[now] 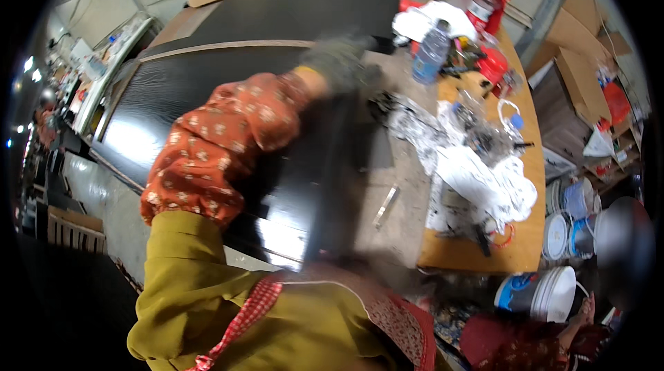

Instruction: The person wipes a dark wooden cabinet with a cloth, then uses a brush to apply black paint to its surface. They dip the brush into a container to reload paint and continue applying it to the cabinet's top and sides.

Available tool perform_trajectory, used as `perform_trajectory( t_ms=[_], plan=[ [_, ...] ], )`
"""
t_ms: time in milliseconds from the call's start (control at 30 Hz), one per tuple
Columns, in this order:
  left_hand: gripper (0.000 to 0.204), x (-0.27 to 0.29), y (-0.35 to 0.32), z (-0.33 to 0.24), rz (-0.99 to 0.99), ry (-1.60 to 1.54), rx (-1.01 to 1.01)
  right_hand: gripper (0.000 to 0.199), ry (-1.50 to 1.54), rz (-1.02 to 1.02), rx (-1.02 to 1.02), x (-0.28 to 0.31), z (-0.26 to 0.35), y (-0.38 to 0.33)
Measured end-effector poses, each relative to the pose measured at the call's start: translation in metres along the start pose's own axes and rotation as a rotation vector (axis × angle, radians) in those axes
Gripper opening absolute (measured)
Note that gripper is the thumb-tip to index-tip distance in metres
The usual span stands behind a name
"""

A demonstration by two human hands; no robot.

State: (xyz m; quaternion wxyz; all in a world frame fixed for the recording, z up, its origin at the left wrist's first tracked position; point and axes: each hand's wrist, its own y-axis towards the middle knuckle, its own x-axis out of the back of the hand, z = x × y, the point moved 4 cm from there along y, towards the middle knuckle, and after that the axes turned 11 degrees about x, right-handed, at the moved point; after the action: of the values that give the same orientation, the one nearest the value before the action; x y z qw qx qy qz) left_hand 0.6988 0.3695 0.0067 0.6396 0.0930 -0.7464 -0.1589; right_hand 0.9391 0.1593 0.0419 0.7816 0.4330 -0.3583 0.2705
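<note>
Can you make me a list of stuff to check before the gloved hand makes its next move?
1. Glove worn on the left hand in a grey fabric glove: ok.
2. Its grip, open or closed: cannot tell, too blurred.
3. Left hand touching the glossy black flat panel: cannot tell.
4. Orange flowered fabric sleeve cover over the forearm: ok.
5. Clear plastic bottle with a bluish lower half apart from the hand: ok.
6. Crumpled white cloth apart from other clutter: not ok, it lies among clear plastic and other bits.
</note>
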Motion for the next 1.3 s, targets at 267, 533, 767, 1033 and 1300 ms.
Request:
perform_trajectory(
  t_ms=[267,533,767,1033,1300],
  plan=[
    [0.046,-0.007,0.015,-0.002,0.024,0.127,-0.068,0.025,0.173,-0.505,-0.363,0.078,-0.091,-0.088],
    [0.039,-0.004,0.014,-0.003,0.015,0.057,-0.136,0.041,-0.517,-0.404,-0.647,0.112,-0.277,-0.094],
    [0.038,-0.003,0.017,-0.010,0.029,-0.006,-0.184,0.047,-0.635,0.140,-0.873,0.088,-0.370,-0.074],
    [0.037,0.001,0.013,-0.009,0.030,-0.064,-0.178,0.035,-0.556,-0.013,-0.898,0.120,-0.359,-0.068],
    [0.036,0.002,0.014,-0.012,0.051,-0.046,-0.158,0.029,0.082,-0.845,-0.790,0.143,-0.305,-0.105]
  ],
)
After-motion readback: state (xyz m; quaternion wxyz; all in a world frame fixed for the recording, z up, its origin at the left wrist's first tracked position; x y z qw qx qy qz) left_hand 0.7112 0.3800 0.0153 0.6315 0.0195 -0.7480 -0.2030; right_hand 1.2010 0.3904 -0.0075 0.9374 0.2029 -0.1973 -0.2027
